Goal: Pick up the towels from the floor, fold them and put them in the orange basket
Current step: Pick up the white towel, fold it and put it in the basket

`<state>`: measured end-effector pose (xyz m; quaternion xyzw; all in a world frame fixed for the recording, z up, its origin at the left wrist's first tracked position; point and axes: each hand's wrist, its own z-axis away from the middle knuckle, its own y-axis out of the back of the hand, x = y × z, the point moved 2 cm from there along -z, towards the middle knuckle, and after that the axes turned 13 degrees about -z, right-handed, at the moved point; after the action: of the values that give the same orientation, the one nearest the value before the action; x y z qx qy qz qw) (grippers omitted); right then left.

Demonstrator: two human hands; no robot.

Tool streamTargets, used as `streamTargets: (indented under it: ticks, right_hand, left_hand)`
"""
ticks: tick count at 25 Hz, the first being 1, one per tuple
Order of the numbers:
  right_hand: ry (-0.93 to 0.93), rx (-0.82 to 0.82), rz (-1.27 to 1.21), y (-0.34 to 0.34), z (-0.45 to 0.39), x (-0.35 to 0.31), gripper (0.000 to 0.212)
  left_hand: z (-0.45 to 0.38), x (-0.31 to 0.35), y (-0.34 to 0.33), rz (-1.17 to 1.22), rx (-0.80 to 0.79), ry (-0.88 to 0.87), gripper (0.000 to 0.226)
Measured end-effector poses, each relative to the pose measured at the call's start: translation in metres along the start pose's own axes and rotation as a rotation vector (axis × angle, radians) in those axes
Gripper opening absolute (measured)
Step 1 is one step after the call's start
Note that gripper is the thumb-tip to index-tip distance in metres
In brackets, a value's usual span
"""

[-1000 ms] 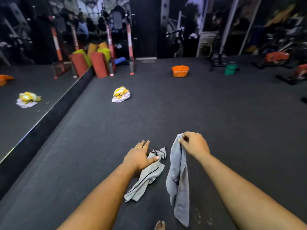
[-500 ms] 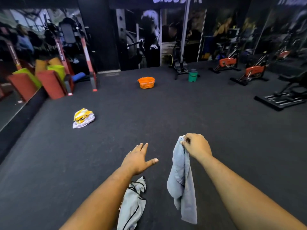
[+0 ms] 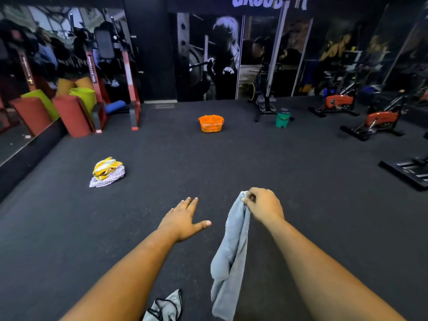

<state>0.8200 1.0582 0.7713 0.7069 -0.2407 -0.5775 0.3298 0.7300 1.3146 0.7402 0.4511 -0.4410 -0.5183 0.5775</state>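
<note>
Three towel spots in view: long grey-blue terry towel [image 3: 231,258] pinched at its top edge by right hand [image 3: 262,205], hanging limp down to just above dark rubber gym floor [image 3: 301,181]; pale grey black-trimmed towel [image 3: 165,308] crumpled on that floor at bottom edge, beneath left forearm; yellow-and-white striped towel heap [image 3: 107,169] lying well apart to the left. Round orange plastic basket [image 3: 211,123] far ahead, near back wall.

Risks, as judged: thin fingertip pinch likely to slip once folding begins; dangling tail liable to drag on floor or catch underfoot; black-trimmed towel easy to overlook, almost out of frame.

Left hand [image 3: 183,222] flat, fingers straight and spread, thumb out, palm down, holding nothing, hovering level beside the grey-blue towel. Right hand curled, knuckles up.
</note>
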Motion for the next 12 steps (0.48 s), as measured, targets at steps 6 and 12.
streamTargets:
  ticks: [6, 12]
  right_hand:
    - [0.027, -0.017, -0.015, -0.009, -0.153, 0.024, 0.024]
    - [0.047, -0.016, 0.032, -0.04, -0.326, 0.028, 0.03]
  left_hand:
    - [-0.145, 0.006, 0.021, 0.007, -0.003, 0.017, 0.105]
    - [-0.318, -0.03, 0.048, 0.034, -0.014, 0.027, 0.106]
